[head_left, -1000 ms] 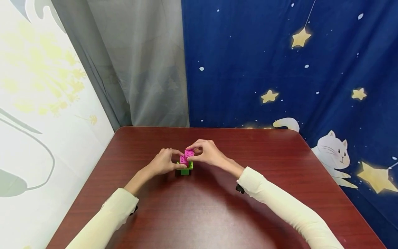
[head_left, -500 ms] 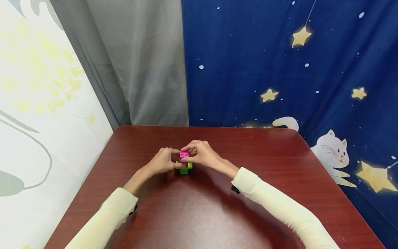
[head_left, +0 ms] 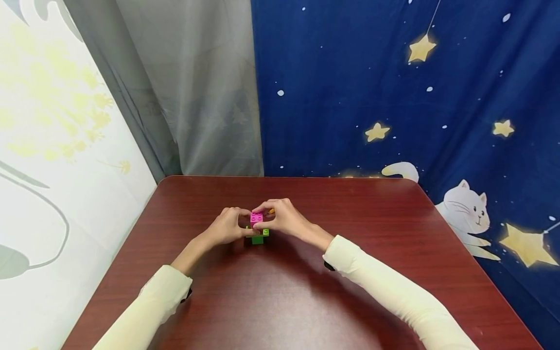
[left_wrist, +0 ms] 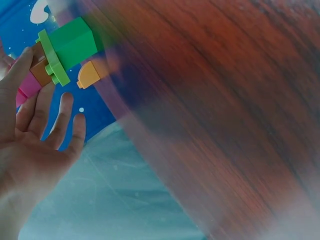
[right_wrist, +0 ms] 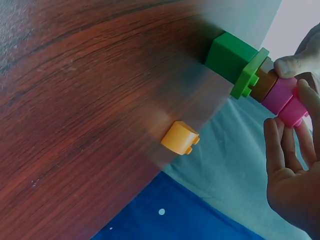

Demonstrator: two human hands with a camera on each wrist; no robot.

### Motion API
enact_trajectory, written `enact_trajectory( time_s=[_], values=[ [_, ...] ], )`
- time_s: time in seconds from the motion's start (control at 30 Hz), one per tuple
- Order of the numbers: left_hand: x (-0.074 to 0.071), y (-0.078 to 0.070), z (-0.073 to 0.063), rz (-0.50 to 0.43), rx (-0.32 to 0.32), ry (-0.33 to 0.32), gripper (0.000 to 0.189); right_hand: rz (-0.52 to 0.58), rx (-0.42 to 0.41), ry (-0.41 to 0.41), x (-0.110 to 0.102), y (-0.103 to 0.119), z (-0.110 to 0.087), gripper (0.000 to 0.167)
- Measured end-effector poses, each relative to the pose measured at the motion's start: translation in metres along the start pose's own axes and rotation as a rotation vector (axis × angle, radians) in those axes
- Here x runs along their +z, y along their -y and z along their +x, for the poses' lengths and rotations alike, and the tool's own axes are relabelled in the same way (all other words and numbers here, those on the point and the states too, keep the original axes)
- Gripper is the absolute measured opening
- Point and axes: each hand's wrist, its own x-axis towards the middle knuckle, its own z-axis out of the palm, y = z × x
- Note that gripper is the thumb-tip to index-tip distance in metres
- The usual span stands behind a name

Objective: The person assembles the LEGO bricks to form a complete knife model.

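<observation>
A brick stack stands on the table: a green block (right_wrist: 230,57) at the base, a lime plate (right_wrist: 250,75) on it, a brown brick (right_wrist: 263,87), then a lower pink brick (right_wrist: 279,96) and an upper pink brick (right_wrist: 293,112). My left hand (head_left: 225,227) steadies the stack, thumb and fingers pinching it around the brown and lower pink bricks. From the other side, my right hand (head_left: 284,218) pinches the upper pink brick, which is lined up on the lower one. In the head view the hands hide much of the stack's middle.
A rounded orange brick (right_wrist: 180,137) lies on the brown table (head_left: 280,301), behind my right hand's fingers in the head view. Curtains (head_left: 218,97) hang beyond the table's far edge.
My right hand has moved left with the upper pink brick, from offset beside the lower pink brick to squarely over it. The left hand has kept its grip on the stack.
</observation>
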Motion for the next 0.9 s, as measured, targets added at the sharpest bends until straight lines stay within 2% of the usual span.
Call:
enact_trajectory(
  time_s=[0.2, 0.3, 0.47, 0.57, 0.7, 0.9],
  values=[
    [0.002, -0.001, -0.001, 0.021, -0.012, 0.002, 0.038, -0.024, 0.004, -0.011, 0.001, -0.003, -0.003, 0.038],
    [0.0, -0.004, -0.005, 0.062, -0.019, 0.005, 0.05, -0.028, -0.007, -0.028, 0.004, -0.004, -0.005, 0.039],
    [-0.009, -0.014, -0.016, 0.089, -0.027, -0.053, 0.064, 0.011, -0.019, -0.082, 0.012, -0.006, -0.008, 0.05],
    [-0.01, -0.019, -0.016, 0.092, 0.002, -0.086, 0.057, 0.034, -0.006, -0.12, 0.016, -0.007, -0.008, 0.055],
    [-0.007, -0.022, -0.011, 0.127, 0.057, -0.139, 0.041, 0.06, -0.001, -0.123, 0.015, -0.01, -0.008, 0.055],
    [-0.003, -0.023, -0.009, 0.14, 0.119, -0.189, 0.03, 0.09, -0.05, -0.11, 0.011, -0.015, -0.01, 0.056]
  ],
)
